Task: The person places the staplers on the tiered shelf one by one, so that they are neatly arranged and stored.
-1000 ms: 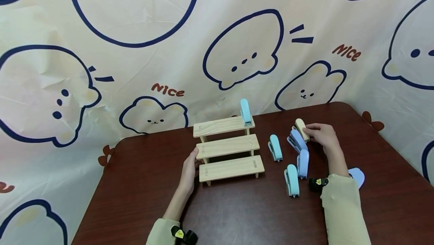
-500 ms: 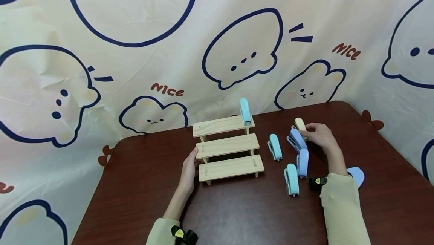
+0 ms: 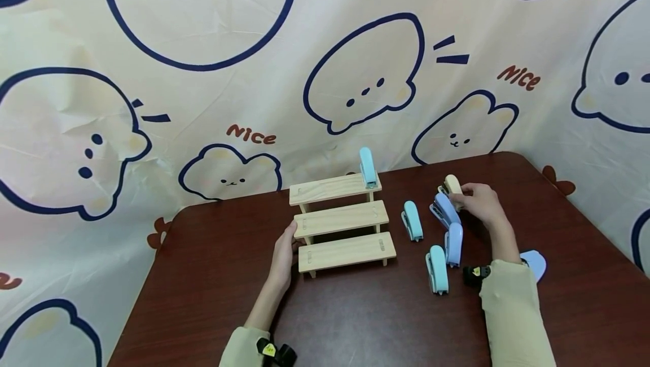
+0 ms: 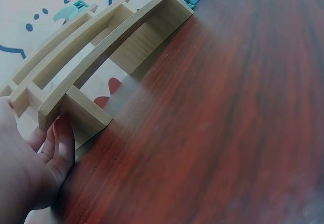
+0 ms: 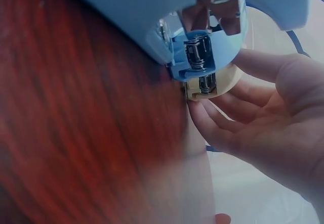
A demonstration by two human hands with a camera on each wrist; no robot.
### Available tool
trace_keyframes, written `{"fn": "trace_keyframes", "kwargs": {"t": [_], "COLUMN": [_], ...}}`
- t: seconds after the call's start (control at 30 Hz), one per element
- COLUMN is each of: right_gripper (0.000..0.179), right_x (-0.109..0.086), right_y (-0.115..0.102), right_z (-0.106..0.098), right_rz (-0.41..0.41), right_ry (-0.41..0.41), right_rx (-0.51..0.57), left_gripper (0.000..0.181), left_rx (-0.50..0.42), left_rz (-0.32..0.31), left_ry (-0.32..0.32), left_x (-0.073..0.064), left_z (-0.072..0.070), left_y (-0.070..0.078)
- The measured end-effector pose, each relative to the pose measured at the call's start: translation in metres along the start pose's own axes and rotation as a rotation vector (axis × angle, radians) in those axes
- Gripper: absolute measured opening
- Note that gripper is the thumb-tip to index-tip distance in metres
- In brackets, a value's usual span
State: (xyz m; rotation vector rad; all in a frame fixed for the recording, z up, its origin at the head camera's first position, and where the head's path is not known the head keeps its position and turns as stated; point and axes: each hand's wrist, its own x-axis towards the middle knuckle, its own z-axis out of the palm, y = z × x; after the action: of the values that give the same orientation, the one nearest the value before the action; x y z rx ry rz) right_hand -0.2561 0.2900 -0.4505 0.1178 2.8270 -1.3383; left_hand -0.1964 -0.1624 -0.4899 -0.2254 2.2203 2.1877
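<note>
My left hand (image 3: 280, 260) grips the left end of a three-step wooden display rack (image 3: 341, 221), its fingertips curled against an end support below the step in the left wrist view. At the right, my right hand (image 3: 482, 204) pinches a cream stapler (image 3: 453, 186) between thumb and fingers. Just in front of that stapler lies a periwinkle-blue stapler (image 3: 444, 209), which partly covers it in the right wrist view. A second blue stapler (image 3: 454, 245) follows, nearer the front. On the rack's top step, at its right end, stands a light-blue stapler (image 3: 368, 167).
Two mint-coloured staplers rest between rack and right arm: one farther back (image 3: 412, 221), one nearer (image 3: 437, 270). Behind the right forearm a pale-blue object (image 3: 535, 265) is partly hidden. A cartoon-printed cloth (image 3: 284, 96) hangs behind the dark wooden table (image 3: 203, 276).
The cream stapler has shifted and tilted slightly in my right hand, its front end showing more. My left hand and the rack have stayed in place.
</note>
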Motion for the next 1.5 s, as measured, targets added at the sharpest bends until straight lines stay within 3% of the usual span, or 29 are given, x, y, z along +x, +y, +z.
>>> {"fn": "trace_keyframes", "kwargs": {"t": [0.37,0.67,0.87,1.03,1.5], "right_gripper": [0.06,0.069,0.043,0.042,0.056], "right_x": [-0.003,-0.007,-0.01,-0.01,-0.015], "right_y": [-0.008,-0.017,-0.026,-0.031,-0.049], "right_z": [-0.004,-0.01,-0.014,-0.017,-0.016], "right_rz": [0.086,0.104,0.165,0.175,0.083], "right_ry": [0.066,0.063,0.094,0.066,-0.006], "right_rx": [0.219,0.441,0.738,0.925,0.982], "left_gripper": [0.063,0.063,0.067,0.066,0.065], "left_rx": [0.007,0.0,0.016,0.015,0.015], "left_rz": [0.003,-0.01,-0.008,-0.011,-0.007], "left_ry": [0.007,0.008,-0.001,0.001,0.0], "left_x": [0.0,0.001,0.0,-0.001,0.0], "left_z": [0.0,0.001,0.0,0.0,0.0], "left_y": [0.001,-0.001,0.0,0.0,0.0]}}
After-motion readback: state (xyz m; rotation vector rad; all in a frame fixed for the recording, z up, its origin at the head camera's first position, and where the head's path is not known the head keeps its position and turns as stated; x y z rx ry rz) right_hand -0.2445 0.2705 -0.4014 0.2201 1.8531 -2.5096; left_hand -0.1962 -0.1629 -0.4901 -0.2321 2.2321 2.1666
